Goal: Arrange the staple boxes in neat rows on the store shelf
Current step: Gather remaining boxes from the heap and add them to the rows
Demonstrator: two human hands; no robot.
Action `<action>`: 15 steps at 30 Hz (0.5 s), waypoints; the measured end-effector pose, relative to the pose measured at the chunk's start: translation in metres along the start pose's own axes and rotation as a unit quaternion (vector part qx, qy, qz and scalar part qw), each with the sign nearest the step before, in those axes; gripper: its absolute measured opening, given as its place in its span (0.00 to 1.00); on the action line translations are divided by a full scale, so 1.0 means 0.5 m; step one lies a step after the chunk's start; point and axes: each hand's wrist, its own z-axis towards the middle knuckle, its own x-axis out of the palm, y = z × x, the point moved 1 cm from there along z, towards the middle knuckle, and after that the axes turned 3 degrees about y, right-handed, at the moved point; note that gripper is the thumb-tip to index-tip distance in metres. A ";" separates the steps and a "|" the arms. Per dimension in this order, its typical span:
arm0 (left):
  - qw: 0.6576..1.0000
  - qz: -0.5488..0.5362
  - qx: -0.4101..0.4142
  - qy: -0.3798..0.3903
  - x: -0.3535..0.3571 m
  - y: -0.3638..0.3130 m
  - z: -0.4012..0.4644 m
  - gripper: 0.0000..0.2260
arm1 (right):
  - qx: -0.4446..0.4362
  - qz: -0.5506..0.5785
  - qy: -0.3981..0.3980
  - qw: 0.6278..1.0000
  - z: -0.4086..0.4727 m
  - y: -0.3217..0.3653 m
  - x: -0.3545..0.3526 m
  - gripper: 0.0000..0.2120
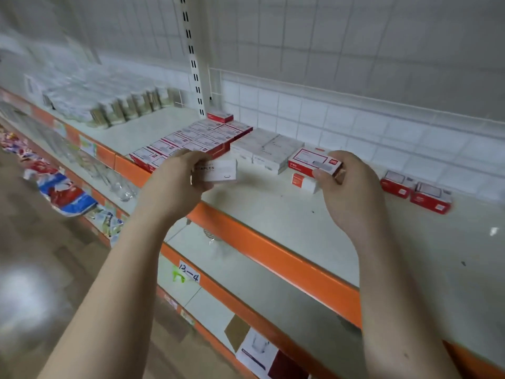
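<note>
1. Nearest: left hand (179,175) curled round a white box (218,170), held just above the shelf (273,214) front.
2. Right hand (345,184) pinching a red box (311,161), thumb on the near edge, over a small box (302,183) lying on the shelf.
3. Further back: red rows (196,140) already tidy, white stack (267,150) beside them.
4. Off right: two loose red boxes (415,191), not lined up yet.
5. Looks mid-sort. Next up, probably: white to the white stack, red to the red rows, edges squared.

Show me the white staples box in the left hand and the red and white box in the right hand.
white staples box (218,170), head view, printed front face.
red and white box (311,161), head view, top face.
</note>
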 end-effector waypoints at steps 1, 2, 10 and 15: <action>1.000 -0.003 -0.004 -0.001 -0.001 0.020 0.014 0.18 | -0.002 -0.007 0.003 1.000 0.009 0.010 0.014 0.19; 1.000 -0.007 -0.008 -0.002 -0.003 0.040 0.028 0.18 | -0.005 -0.014 0.005 1.000 0.017 0.019 0.028 0.19; 0.999 -0.026 0.016 -0.012 -0.029 0.207 0.163 0.18 | 0.031 -0.051 0.001 0.998 0.053 0.078 0.177 0.20; 0.993 -0.057 0.092 0.042 -0.044 0.289 0.258 0.18 | 0.092 -0.030 -0.047 0.994 0.067 0.129 0.287 0.20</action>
